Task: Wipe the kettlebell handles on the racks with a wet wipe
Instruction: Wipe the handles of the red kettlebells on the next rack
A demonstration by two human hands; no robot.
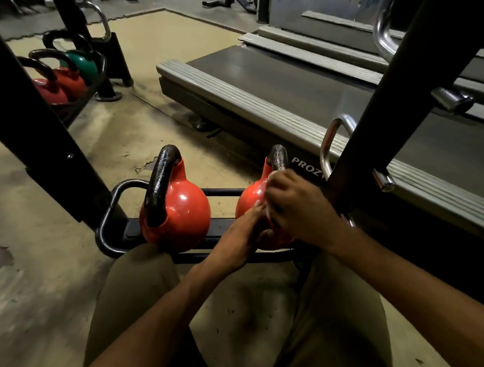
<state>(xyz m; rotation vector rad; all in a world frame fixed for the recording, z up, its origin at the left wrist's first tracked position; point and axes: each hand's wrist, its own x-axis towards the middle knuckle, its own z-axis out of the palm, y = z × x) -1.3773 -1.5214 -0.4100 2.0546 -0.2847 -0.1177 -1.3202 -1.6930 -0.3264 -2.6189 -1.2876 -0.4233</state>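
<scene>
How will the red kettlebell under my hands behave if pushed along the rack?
Probably heavy and rigid: the kettlebell looks like solid metal, so it should resist a push. Its round glossy body sits between the rack rails, so it may rock rather than slide. The handle looks rough, likely grippy.

On the near rack [113, 232], just ahead of the person's knees, the left kettlebell [182, 208] and right kettlebell [248, 195] sit side by side, apart. The left hand [237, 237] and, above it, the right hand [293, 203] are on the right kettlebell. A treadmill [298, 81] lies behind the near rack. At the far left, the far rack [100, 69] holds three kettlebells in a row.
</scene>
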